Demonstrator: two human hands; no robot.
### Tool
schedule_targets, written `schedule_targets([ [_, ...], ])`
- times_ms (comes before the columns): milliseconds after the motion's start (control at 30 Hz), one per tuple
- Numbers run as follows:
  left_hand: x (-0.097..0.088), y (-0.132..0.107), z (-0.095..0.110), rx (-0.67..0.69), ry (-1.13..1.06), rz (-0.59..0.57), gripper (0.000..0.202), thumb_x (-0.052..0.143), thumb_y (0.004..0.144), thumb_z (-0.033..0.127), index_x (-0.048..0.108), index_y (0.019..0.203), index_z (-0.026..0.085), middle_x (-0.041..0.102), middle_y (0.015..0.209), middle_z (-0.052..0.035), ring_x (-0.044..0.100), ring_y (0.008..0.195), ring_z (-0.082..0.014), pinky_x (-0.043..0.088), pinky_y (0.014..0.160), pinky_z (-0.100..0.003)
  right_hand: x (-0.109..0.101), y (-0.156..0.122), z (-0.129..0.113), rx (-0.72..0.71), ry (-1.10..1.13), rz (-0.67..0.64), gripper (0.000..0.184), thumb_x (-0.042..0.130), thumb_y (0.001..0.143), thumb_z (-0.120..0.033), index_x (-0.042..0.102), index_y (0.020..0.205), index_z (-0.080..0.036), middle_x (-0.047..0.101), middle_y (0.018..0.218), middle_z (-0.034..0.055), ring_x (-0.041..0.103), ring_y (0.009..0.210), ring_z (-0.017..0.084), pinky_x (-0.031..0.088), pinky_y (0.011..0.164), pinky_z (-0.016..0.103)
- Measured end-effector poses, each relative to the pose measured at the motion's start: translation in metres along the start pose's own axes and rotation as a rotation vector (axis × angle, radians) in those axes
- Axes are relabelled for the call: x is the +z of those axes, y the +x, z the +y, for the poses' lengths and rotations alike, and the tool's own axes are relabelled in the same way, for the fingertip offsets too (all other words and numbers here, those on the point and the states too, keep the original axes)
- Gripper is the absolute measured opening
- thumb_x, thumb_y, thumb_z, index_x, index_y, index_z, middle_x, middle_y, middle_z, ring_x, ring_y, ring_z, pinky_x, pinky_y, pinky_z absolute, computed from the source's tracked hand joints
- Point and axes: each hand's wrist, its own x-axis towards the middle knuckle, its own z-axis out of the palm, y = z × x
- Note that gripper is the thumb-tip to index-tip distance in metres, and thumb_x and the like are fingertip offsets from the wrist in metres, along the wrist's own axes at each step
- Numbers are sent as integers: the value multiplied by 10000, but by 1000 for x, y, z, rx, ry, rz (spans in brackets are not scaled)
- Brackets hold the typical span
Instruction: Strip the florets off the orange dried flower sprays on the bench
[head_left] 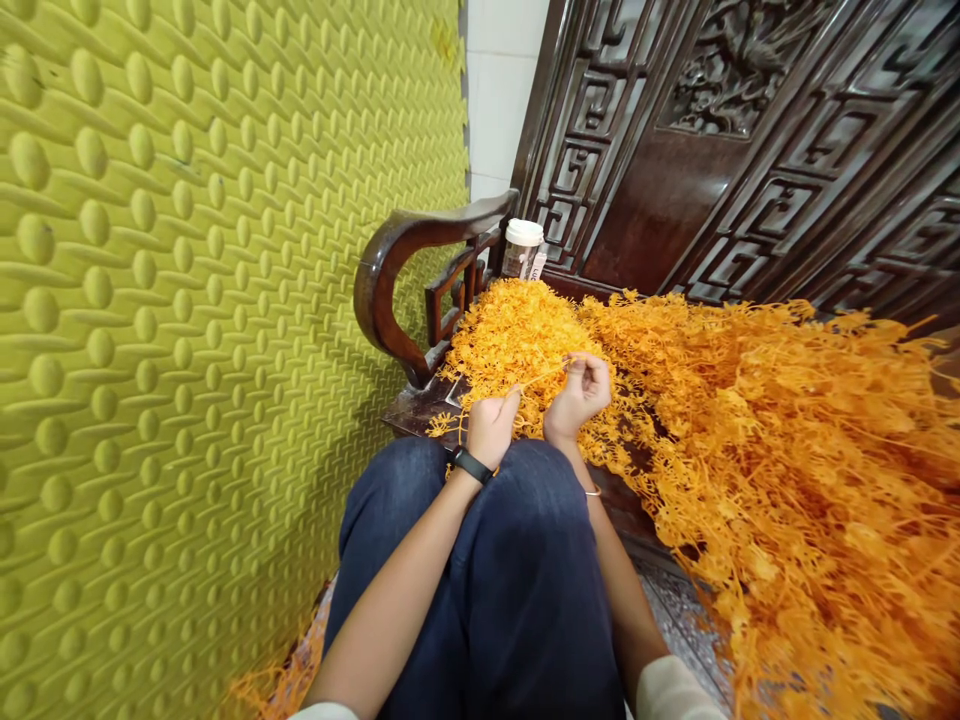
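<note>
Just above my knees, my left hand [491, 425] is closed on a thin orange plastic stem [541, 377]. The stem runs up and right to my right hand [581, 393], whose thumb and fingertips pinch its other end. A small sprig [441, 426] hangs below and left of my left hand. Behind both hands lies a heap of small orange plastic flower pieces [517, 320] on the dark wooden bench. A much larger pile of orange plastic sprigs [795, 440] spreads to the right of my right hand.
A curved wooden armrest [382, 280] rises left of the heap. By the bench's carved back [645, 210] stands a clear jar with a white lid [523, 235]. A yellow bumpy foam mat [187, 350] fills the left side. More orange strands [274, 685] lie at lower left.
</note>
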Motion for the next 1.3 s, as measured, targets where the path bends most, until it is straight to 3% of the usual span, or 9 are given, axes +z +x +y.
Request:
schedule_targets([
  [200,0,1,0,-5,10,46,511,415,821,416,297,381,186,251,373,44,262,401,-71,205,476,-260,2,-2,0,25,81,52,127,557,787,-284,554,729,-170,542,722,15,526,683,126,437,678,267],
  [367,0,-1,-2,-56,-37,85,502,433,824,396,316,381,190,267,372,44,276,397,-77,210,469,-263,-1,4,7,26,32,52,164,552,787,-333,542,723,-182,534,730,11,532,719,134,453,701,278],
  [533,-1,-3,-1,-197,-136,216,500,382,859,344,311,387,197,276,360,45,280,376,-78,222,455,-260,-7,21,20,111,55,306,201,527,794,-364,500,700,-188,511,707,0,505,640,120,458,650,285],
  [700,-1,-2,0,-177,-192,172,498,394,849,370,360,385,192,302,332,49,305,354,-76,247,446,-246,-2,16,18,109,48,85,237,556,779,-381,596,825,-152,613,854,52,566,744,138,470,700,292],
  [900,1,0,-1,-168,-237,113,506,431,822,442,392,387,187,334,329,47,321,343,-74,257,429,-234,-1,11,14,108,-6,-132,335,525,807,-428,647,923,-138,633,979,88,578,946,171,456,835,326],
  [1033,1,3,-4,-143,-276,96,494,435,828,465,429,425,179,388,370,36,364,365,-79,298,438,-228,-1,11,12,126,42,-270,261,570,792,-392,649,856,-153,629,905,64,576,876,157,450,817,313],
  [1200,-1,7,-11,16,-309,253,283,497,830,427,568,749,165,566,633,5,521,556,-105,408,538,-215,1,8,6,118,132,-580,149,621,767,-320,632,720,-178,570,799,20,545,807,135,440,765,266],
  [1300,-2,10,-10,80,-326,267,256,550,810,387,582,943,171,630,909,-54,585,792,-149,451,601,-222,1,6,2,217,188,-730,126,638,753,-307,643,833,-210,609,854,18,565,829,139,456,781,270],
])
